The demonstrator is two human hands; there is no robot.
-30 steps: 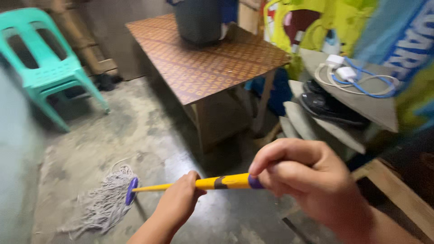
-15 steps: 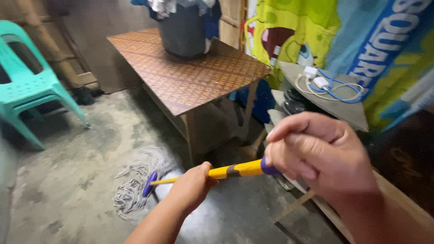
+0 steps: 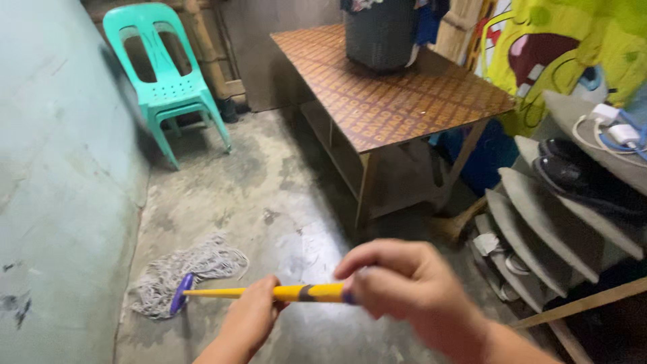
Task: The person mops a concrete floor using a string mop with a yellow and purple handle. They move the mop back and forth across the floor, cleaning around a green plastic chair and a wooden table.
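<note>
On the mop handle (image 3: 296,292) — both hands clenched.

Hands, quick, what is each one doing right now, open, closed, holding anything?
Left hand: closed around the yellow mop handle, lower down the shaft.
Right hand: closed on the top end of the same handle.

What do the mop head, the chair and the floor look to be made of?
Mop head: grey-white string yarn, probably cotton, in loose splayed strands. Chair: moulded plastic, smooth teal, one piece with cut-out slots. Floor: bare concrete, seemingly, grey and stained, with a wet-looking sheen near the mop.
</note>
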